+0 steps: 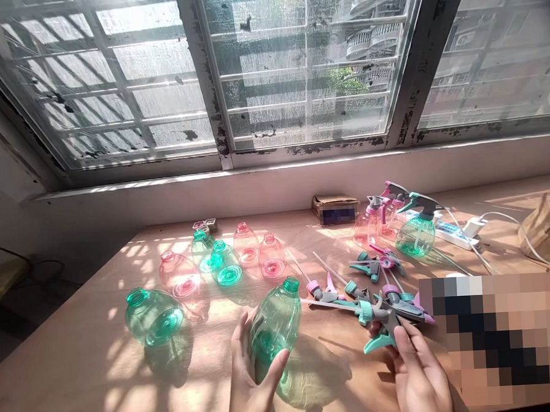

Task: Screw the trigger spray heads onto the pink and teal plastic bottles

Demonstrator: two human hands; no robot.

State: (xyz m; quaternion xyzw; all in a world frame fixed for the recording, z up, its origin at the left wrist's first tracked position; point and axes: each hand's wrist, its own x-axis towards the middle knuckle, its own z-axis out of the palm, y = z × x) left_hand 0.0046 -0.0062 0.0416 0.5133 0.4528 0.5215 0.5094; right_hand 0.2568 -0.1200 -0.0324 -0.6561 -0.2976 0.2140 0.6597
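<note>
A clear green bottle (281, 316) with a bare threaded neck is gripped low on its sides by my left hand (258, 373); it tilts to the right. My right hand (417, 364) has its fingers round a grey and teal spray head (385, 317). The thin white tube (330, 304) of that head points left, its tip close to the green bottle's neck but outside it. Behind the right hand lies a pile of loose grey, pink and teal spray heads (393, 295).
Several capless green and pink bottles (225, 264) stand on the wooden table (81, 376) to the left. Assembled spray bottles (415, 232), a power strip (456, 234), cables and a paper bag (548, 228) are at the right. A cardboard box (334, 203) sits by the window wall.
</note>
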